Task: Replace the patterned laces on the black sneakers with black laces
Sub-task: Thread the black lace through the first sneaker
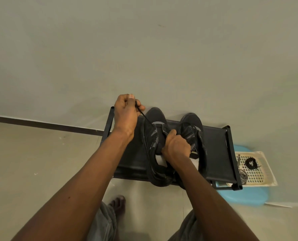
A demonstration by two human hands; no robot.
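Black lace [144, 117], pinched taut in the left hand [125, 113], wants a slow even pull while the right hand [176, 146], fingers curled on the sneaker [155, 115], holds it steady.

A low black rack [214, 145] on the pale floor [40, 162] bears one black sneaker [153, 119] beside a second sneaker [191, 120].

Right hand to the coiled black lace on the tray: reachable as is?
Probably yes, once freed. The right hand grips the sneaker being laced. The coiled black lace lies uncovered on the tray, just beyond the rack end, with nothing above it.
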